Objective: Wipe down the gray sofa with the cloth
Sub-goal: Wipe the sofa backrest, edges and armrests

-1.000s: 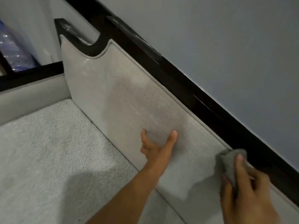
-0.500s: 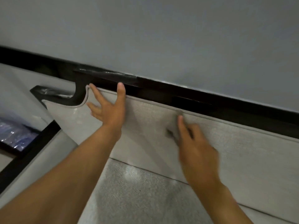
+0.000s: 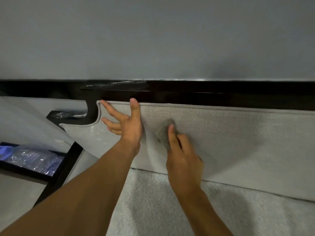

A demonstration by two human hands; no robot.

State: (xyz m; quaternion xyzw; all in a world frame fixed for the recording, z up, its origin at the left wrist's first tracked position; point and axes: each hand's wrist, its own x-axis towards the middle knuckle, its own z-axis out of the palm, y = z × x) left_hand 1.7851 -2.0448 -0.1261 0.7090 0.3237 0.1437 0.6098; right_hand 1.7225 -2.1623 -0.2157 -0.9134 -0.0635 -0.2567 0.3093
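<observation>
1. Left hand (image 3: pixel 129 128) is lying flat with fingers spread on the gray sofa (image 3: pixel 238 143) backrest, fingertips reaching its black frame (image 3: pixel 204 99).
2. Right hand (image 3: pixel 184 160) is gripping the cloth (image 3: pixel 163 132), pressing it against the backrest just beside the left hand.

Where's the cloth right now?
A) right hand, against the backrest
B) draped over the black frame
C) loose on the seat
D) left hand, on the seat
A: the right hand holds the cloth against the backrest, while the left hand lies spread on the backrest with nothing in it.
</observation>
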